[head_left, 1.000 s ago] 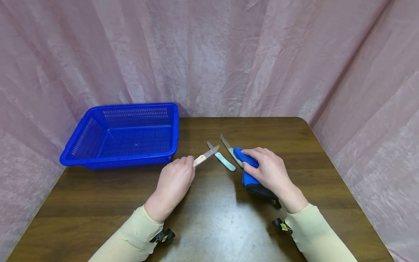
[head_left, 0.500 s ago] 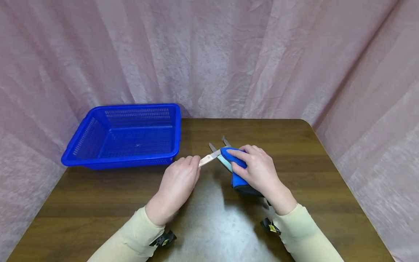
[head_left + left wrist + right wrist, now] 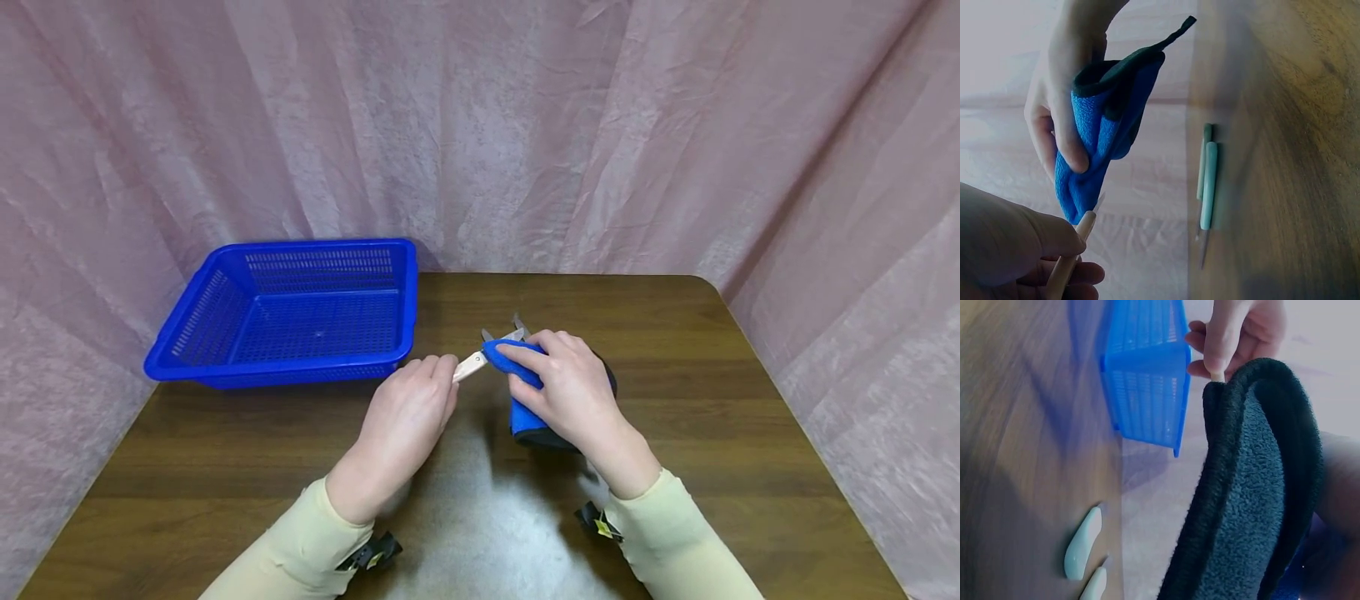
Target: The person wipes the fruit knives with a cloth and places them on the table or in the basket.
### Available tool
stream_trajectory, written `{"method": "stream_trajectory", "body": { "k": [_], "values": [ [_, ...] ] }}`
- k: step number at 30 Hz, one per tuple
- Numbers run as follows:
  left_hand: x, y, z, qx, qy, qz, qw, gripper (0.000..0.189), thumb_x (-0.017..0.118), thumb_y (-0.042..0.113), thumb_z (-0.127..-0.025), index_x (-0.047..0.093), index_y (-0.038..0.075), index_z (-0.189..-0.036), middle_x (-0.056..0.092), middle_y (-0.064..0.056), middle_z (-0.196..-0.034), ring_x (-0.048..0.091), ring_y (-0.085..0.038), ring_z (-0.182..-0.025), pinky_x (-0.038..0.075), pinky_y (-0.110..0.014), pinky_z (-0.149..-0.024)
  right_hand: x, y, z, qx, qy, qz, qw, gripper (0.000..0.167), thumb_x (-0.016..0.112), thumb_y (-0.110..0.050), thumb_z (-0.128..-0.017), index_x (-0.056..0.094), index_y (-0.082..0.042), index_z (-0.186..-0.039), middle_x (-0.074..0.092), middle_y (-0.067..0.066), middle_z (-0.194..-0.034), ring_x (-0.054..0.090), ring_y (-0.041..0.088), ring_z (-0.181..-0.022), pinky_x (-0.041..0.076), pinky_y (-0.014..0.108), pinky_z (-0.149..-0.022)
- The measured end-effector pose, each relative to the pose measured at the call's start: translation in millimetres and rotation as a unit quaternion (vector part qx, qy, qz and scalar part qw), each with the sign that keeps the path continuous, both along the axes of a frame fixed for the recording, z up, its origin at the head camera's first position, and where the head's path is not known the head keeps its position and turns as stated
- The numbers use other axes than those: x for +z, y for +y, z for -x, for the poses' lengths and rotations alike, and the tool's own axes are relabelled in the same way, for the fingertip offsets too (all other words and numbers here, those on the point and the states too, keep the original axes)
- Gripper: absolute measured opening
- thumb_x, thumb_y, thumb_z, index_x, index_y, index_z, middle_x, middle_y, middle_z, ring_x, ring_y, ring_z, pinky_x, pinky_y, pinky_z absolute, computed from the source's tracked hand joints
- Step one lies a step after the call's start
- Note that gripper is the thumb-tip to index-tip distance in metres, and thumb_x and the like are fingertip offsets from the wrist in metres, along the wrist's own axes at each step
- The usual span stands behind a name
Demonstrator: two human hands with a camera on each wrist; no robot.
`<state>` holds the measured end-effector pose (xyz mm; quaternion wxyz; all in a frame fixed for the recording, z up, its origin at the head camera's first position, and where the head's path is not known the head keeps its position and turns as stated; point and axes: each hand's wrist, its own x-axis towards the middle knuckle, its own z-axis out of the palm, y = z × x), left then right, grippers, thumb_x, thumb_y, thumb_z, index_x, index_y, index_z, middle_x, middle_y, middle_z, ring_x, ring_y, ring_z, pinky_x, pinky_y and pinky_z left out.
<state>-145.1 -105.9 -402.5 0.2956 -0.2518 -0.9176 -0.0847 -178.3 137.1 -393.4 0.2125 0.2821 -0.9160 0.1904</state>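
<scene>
Nearest us lie pale green sleeves (image 3: 288,546). Past them we see the left hand (image 3: 399,412), its fingers curled round the handle of a cream-handled knife (image 3: 470,366), and the right hand (image 3: 566,387), its fingers pinching a folded blue cloth (image 3: 525,419) over the blade, the tip showing past it. We see this knife held above the bench (image 3: 712,408); on it, near each other, lie a turquoise-handled knife (image 3: 1209,187) and a green-handled knife (image 3: 1202,164). Farther off, to the left, we find a blue basket (image 3: 281,373), then pink curtains (image 3: 480,142).
</scene>
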Motion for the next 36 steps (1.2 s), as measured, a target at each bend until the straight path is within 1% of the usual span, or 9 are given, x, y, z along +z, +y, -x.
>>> {"method": "stream_trajectory", "body": {
  "k": [11,18,25,32,36],
  "values": [
    [3.9,-1.3,-2.6,-0.010,0.004,-0.005,0.9999,0.024,0.084,0.006,-0.094,0.061,0.001,-0.100,0.060,-0.007,-0.078,0.059,-0.027,-0.064,0.047,-0.039,-0.054,5.8,-2.5,-1.5,-0.002,-0.004,-0.005,1.0000,0.040,0.080,-0.024,-0.095,0.082,-0.027,-0.134,0.075,0.006,-0.114,0.069,0.029,-0.106,0.055,0.047,-0.097],
    [6.0,-1.8,-3.4,-0.010,-0.002,-0.002,0.9999,0.023,0.083,0.007,-0.096,0.062,0.000,-0.102,0.061,-0.008,-0.080,0.059,-0.027,-0.066,0.048,-0.039,-0.055,8.3,-0.2,0.0,-0.008,-0.012,-0.007,0.9999,0.040,0.079,-0.024,-0.094,0.082,-0.026,-0.134,0.075,0.005,-0.114,0.069,0.029,-0.106,0.055,0.048,-0.099],
    [8.0,-1.5,-4.8,-0.016,-0.010,-0.009,0.9998,0.023,0.082,0.006,-0.097,0.062,0.000,-0.104,0.063,-0.009,-0.082,0.061,-0.029,-0.069,0.050,-0.041,-0.058,10.6,5.6,0.7,-0.026,-0.019,-0.006,0.9995,0.039,0.080,-0.025,-0.094,0.082,-0.025,-0.133,0.075,0.006,-0.116,0.068,0.029,-0.107,0.055,0.050,-0.097],
    [10.1,-1.5,-5.3,-0.023,-0.003,-0.018,0.9996,0.023,0.082,0.004,-0.096,0.060,0.000,-0.103,0.062,-0.009,-0.081,0.061,-0.030,-0.068,0.049,-0.042,-0.058,12.3,14.0,4.1,-0.043,-0.016,-0.002,0.9990,0.039,0.079,-0.026,-0.095,0.082,-0.025,-0.134,0.075,0.008,-0.117,0.068,0.030,-0.108,0.053,0.051,-0.098],
    [11.2,-1.4,-5.7,-0.029,0.001,-0.021,0.9994,0.023,0.082,0.003,-0.096,0.060,0.000,-0.102,0.060,-0.008,-0.080,0.060,-0.030,-0.067,0.049,-0.042,-0.057,12.4,18.6,6.0,-0.052,-0.020,-0.002,0.9984,0.039,0.077,-0.026,-0.096,0.082,-0.025,-0.135,0.075,0.008,-0.117,0.069,0.031,-0.108,0.053,0.051,-0.096]
  ]
}}
